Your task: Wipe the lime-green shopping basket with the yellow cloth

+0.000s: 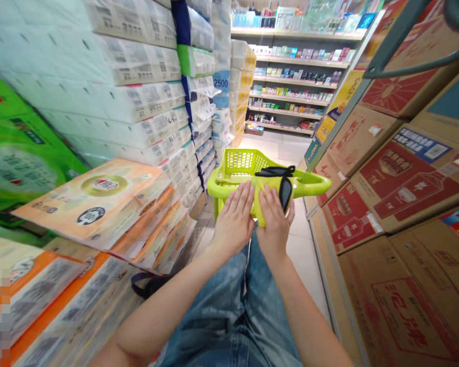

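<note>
A folded yellow cloth bag (260,210) with black straps (275,172) is in front of me at mid-view, above my knees. My right hand (274,224) grips it, with fingers spread over its near face. Flat and stretched out, the fingers of my left hand (233,219) lie by the bag's left edge; whether they press on it is hard to tell. Just beyond both hands stands a lime-green shopping basket (216,189) with latticed walls and a long loop handle (321,184) reaching right. The bag hides part of its rim.
Tall stacks of wrapped tissue packs (145,102) rise on the left, with orange packs (95,199) nearer me. Cardboard cartons (398,183) are piled along the right. Shelves of small boxed goods (302,74) cross the far end of the tiled aisle (277,145).
</note>
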A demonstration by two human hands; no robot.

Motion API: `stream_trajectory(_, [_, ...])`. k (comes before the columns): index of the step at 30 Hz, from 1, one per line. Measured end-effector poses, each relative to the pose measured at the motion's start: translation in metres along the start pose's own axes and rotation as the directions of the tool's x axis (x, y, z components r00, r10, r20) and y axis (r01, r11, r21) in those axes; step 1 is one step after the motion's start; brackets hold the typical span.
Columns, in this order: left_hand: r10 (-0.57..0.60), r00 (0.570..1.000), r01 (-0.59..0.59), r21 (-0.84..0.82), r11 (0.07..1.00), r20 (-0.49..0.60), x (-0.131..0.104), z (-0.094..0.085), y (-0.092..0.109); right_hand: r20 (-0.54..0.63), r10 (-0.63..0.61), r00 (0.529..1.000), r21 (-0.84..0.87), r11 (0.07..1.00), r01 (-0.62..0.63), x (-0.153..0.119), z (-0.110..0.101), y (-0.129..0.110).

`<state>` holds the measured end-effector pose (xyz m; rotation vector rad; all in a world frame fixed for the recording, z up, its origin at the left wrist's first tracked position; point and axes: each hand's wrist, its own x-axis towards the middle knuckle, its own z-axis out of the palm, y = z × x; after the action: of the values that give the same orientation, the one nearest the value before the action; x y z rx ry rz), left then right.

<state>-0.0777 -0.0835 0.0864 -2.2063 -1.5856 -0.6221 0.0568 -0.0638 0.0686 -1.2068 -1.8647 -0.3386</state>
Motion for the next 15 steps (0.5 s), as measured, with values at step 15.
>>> stream_trajectory(15, [-0.038,0.999,0.038,-0.001,0.999,0.010,0.002,0.000,0.006,-0.164,0.217,0.962,-0.023,0.974,-0.224,0.002,-0.006,0.054])
